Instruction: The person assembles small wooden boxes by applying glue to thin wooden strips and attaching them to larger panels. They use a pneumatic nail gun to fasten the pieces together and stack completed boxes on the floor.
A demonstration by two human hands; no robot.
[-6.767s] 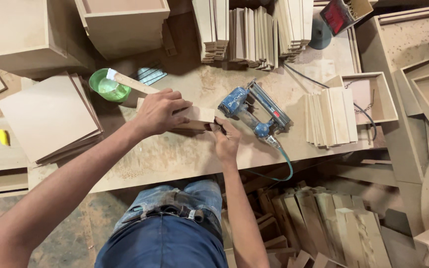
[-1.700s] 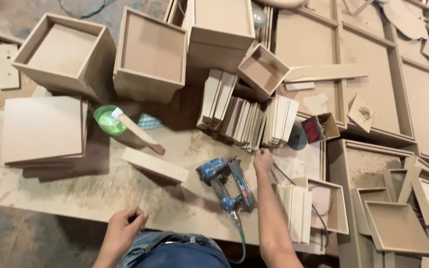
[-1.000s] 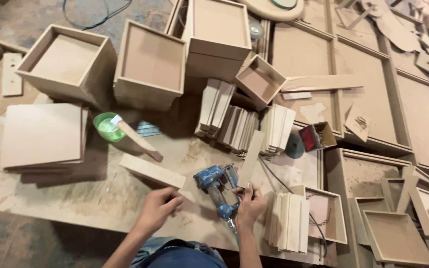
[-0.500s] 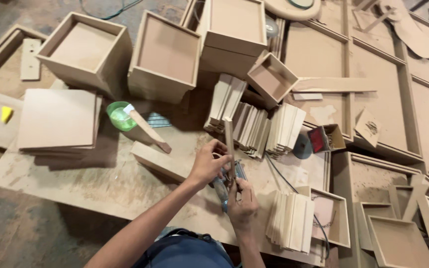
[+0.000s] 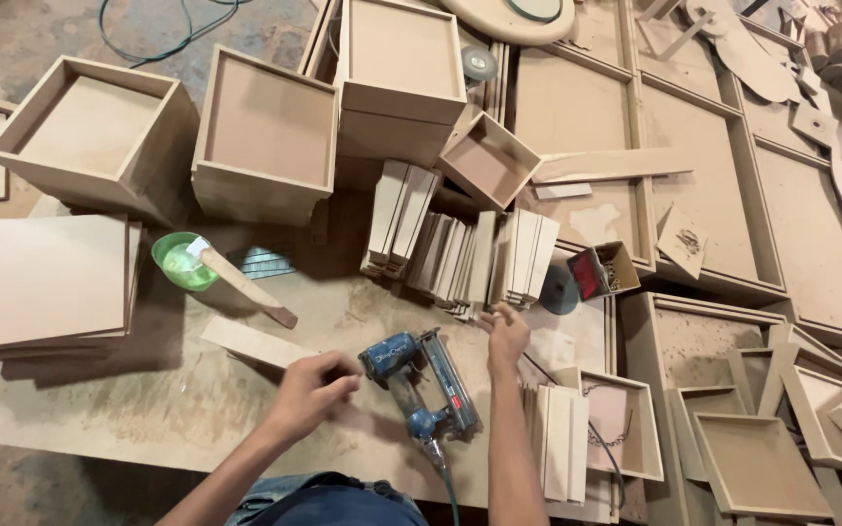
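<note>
The left hand (image 5: 312, 388) rests on the workbench (image 5: 148, 419) with its fingers curled in, pinching the near end of a narrow wooden strip (image 5: 250, 343) that lies flat on the board and runs away up and to the left. The right hand (image 5: 507, 334) reaches forward with its fingers spread loosely, the fingertips at the lower edge of a row of thin boards (image 5: 460, 253) that stand on edge and lean against each other; whether it grips one of them cannot be told.

Between the two hands lies a blue nail gun (image 5: 419, 378), flat on the bench, its hose trailing down toward the person; neither hand touches it. Just right of the right forearm a second small stack of thin boards (image 5: 557, 438) stands on edge, beside a shallow open box (image 5: 626, 424).

To the left of the strip sits a green bowl (image 5: 183, 261) with a flat wooden stick (image 5: 246, 289) resting in it and sticking out over the bench. Further left lies a stack of square panels (image 5: 46, 282). Behind the bench stand several open square wooden boxes (image 5: 265, 136), and a small one (image 5: 487, 161) sits tilted above the row of boards. A small carton of fasteners (image 5: 604, 271) sits to the right of that row, next to a dark round disc (image 5: 557, 289)
</note>
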